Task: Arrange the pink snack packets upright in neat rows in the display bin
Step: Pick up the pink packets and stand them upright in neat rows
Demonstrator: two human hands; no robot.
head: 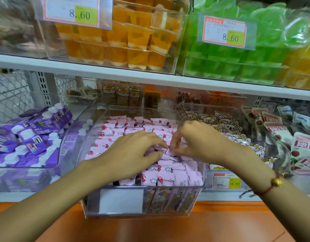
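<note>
Head view: clear bin (202,175) sits on the lower shelf, front edge over an orange ledge (150,229). Bin is full of pink packets (170,177). Back rows stand upright in fairly even lines; packets in the front right stand upright too, some tilted. A blank white label (121,200) is on the bin front, left side.

Left hand (131,151) lies over the middle of the bin, palm down, fingers stretched out and resting on the packets, not curled round any. Right hand (198,140) is just beside it, fingertips touching or nearly touching the left fingertips. Right thumb and fingers are bent down and pinch a packet edge at bin centre; exactly which packet is hard to tell. Right wrist wears a red cord bracelet (273,185) with a gold bead.

Left of the bin: a tray of purple pouches (37,135) with white caps, lying loose. Right of the bin: white bear-print packets (225,126), then red-and-white bags (300,147) further right. A price tag (226,180) reading 16.80 sits low on the right.

Upper shelf (81,69): clear box of orange jelly cups (126,37) with an 8.60 tag (72,11), next to green jelly cups (229,65) with another 8.60 tag (225,31). Behind the bin, small cat-print packs (122,96), blurred.
</note>
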